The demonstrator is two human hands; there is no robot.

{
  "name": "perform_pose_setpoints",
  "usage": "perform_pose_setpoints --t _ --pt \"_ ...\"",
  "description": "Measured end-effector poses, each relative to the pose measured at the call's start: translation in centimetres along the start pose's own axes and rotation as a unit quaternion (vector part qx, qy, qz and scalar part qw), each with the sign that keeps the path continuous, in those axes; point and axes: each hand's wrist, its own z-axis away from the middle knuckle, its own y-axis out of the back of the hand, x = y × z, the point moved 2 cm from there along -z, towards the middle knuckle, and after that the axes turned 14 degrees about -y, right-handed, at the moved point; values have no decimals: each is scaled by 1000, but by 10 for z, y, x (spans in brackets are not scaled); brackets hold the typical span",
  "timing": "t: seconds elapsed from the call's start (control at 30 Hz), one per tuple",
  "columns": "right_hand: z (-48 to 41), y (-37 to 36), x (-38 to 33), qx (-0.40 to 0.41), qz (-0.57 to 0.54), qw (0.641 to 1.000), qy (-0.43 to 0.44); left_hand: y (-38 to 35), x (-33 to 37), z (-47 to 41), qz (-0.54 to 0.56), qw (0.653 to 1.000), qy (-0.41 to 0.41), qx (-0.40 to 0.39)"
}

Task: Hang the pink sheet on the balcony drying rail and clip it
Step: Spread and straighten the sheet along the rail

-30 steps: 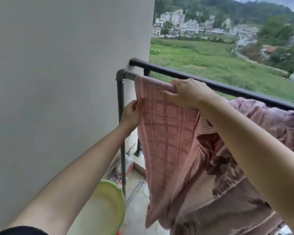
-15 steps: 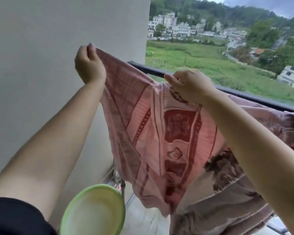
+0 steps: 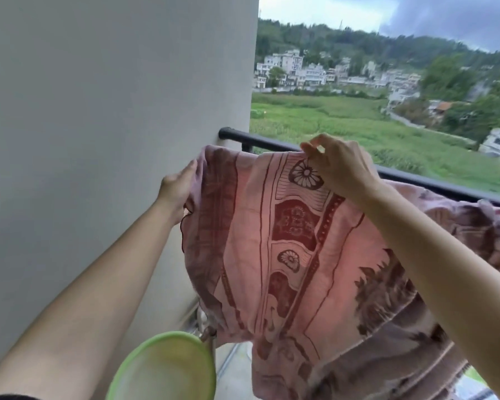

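The pink sheet [image 3: 295, 243], patterned with dark red flowers and bands, hangs spread out in front of me and hides the drying rail beneath its top edge. My left hand [image 3: 177, 186] holds the sheet's left edge beside the wall, fingers tucked behind the cloth. My right hand [image 3: 339, 166] pinches the top edge near a flower print, just in front of the black balcony railing [image 3: 274, 144]. More of the sheet trails to the right under my right arm. No clip is in view.
A grey wall [image 3: 113, 140] closes off the left side. A green basin [image 3: 168, 370] sits low, below my left arm. Beyond the black railing lie a field and distant houses. The balcony floor [image 3: 234, 370] shows under the sheet.
My left hand has come down from head height to the sheet's left edge at rail level. The lifted cloth now hangs flat and spread. My right hand keeps its pinch on the top edge.
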Motion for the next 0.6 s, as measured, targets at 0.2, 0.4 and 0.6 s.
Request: perform_pose_setpoints --t 0.2,0.4,0.6 --pt "17 51 64 -177 -7 980 -93 -28 16 -8 142 989 -31 32" --pt "11 74 55 -244 83 956 -142 -23 0 -34 147 988 28 39" --pt "4 -6 -33 -143 29 988 -41 -26 14 -41 105 993 -6 55"
